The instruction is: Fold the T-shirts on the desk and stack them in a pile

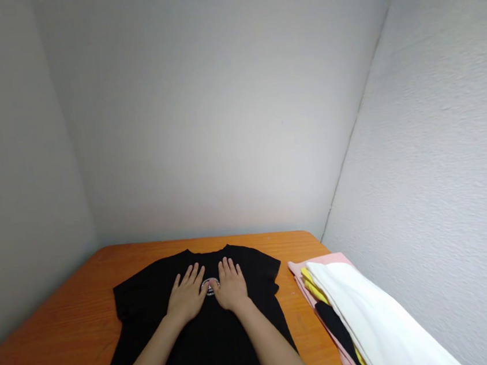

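Note:
A black T-shirt (142, 297) lies spread flat on the orange wooden table (67, 329), collar toward the far wall. My left hand (187, 296) rests flat on its chest, fingers stretched out. My right hand (230, 286) lies flat beside it, fingers also stretched out. Between the two hands shows a small round white logo (211, 286) printed on the shirt. Neither hand holds anything.
A pile of folded clothes (353, 316) sits at the table's right edge: white on top, with yellow, black and pink layers beneath. Grey walls close in the table at the back, left and right.

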### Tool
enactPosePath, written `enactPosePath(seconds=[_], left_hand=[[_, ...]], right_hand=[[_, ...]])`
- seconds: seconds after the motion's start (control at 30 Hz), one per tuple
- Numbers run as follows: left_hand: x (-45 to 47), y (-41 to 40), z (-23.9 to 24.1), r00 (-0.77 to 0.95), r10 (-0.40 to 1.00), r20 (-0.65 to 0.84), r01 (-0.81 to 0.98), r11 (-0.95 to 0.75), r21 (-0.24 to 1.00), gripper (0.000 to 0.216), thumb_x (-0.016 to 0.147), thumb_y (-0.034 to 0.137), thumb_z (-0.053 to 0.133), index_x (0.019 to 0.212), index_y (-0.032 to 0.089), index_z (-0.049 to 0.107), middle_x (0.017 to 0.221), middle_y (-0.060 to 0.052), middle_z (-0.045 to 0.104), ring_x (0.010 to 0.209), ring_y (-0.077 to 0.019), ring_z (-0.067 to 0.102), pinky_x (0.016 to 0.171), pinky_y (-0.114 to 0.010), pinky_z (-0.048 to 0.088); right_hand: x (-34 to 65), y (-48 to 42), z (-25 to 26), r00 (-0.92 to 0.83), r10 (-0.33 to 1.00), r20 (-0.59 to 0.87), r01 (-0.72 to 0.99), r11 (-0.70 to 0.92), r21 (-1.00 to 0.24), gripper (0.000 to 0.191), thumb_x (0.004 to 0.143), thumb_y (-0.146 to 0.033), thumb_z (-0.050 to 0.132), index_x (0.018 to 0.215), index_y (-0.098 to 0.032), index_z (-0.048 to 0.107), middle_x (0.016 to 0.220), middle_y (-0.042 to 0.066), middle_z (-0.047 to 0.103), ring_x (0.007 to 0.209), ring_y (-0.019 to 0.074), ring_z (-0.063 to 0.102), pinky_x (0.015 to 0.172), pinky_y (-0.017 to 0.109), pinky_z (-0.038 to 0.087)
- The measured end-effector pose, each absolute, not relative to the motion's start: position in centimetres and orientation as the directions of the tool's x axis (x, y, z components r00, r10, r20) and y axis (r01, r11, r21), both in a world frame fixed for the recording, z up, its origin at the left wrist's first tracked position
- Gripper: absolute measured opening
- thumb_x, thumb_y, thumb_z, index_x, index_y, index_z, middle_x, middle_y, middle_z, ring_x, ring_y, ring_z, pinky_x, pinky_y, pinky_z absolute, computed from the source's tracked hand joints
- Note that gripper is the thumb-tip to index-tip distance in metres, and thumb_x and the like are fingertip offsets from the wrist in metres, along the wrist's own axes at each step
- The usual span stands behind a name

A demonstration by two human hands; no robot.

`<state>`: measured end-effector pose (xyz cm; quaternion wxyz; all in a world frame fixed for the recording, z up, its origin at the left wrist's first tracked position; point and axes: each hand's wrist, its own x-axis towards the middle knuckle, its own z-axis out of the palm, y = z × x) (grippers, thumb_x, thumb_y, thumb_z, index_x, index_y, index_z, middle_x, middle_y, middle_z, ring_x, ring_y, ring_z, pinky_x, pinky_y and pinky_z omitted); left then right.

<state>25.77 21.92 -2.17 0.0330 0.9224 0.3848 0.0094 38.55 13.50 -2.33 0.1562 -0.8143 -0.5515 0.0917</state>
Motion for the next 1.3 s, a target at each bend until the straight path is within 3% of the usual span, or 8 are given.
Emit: enactPosePath(seconds=[0.5,0.7,0.87,0.97,1.3], left_hand=[[26.2,25.2,-2.5,0.723,0.691,-0.019,0.691,-0.722,0.044,0.059,0.096,0.048,0.02,0.149,0.023,0.027,0.159,-0.002,0.019,0.147,-0.0227,0.018,0.118,-0.051,0.018],[25.4,26.5,-2.5,0.718,0.693,-0.06,0.696,-0.714,0.077,0.061,0.096,0.049,0.02,0.15,0.021,0.024,0.159,-0.003,0.017,0.148,-0.0194,0.016,0.12,-0.042,0.017],[22.5,28.5,-2.5,0.586,0.809,-0.053,0.81,-0.585,0.03,0.06,0.094,0.05,0.023,0.15,0.028,0.021,0.16,-0.002,0.014,0.148,-0.0214,0.013,0.119,-0.049,0.014],[20.5,29.8,-2.5,0.497,0.867,-0.033,0.868,-0.497,-0.007,0.06,0.094,0.048,0.023,0.15,0.025,0.02,0.16,-0.003,0.014,0.148,-0.022,0.012,0.119,-0.049,0.016],[20.1,29.9,-2.3,0.531,0.847,0.012,0.847,-0.531,0.0,0.061,0.094,0.046,0.023,0.149,0.021,0.027,0.158,-0.005,0.022,0.147,-0.0233,0.018,0.118,-0.048,0.021]], right_hand=[[39.8,15.9,-2.8,0.382,0.924,0.032,0.858,-0.341,-0.383,0.075,0.096,-0.059,0.014,0.152,-0.009,0.021,0.159,0.011,0.012,0.148,0.0242,0.006,0.119,0.045,0.005],[43.7,14.1,-3.0,0.436,0.9,-0.022,0.839,-0.415,-0.352,0.072,0.097,-0.058,0.013,0.152,-0.013,0.022,0.159,0.008,0.013,0.148,0.0211,0.007,0.119,0.041,0.006],[46.2,12.7,-3.5,0.502,0.864,-0.041,0.815,-0.488,-0.312,0.074,0.097,-0.058,0.011,0.152,-0.009,0.019,0.159,0.01,0.011,0.148,0.0213,0.008,0.119,0.042,0.002],[46.1,12.8,-3.7,0.507,0.862,-0.033,0.815,-0.491,-0.308,0.075,0.096,-0.059,0.011,0.152,-0.009,0.019,0.159,0.009,0.011,0.148,0.0216,0.007,0.118,0.043,0.002],[46.0,12.9,-3.7,0.503,0.863,-0.039,0.82,-0.491,-0.294,0.076,0.096,-0.06,0.011,0.152,-0.01,0.017,0.159,0.01,0.011,0.148,0.0214,0.007,0.118,0.042,0.002]])
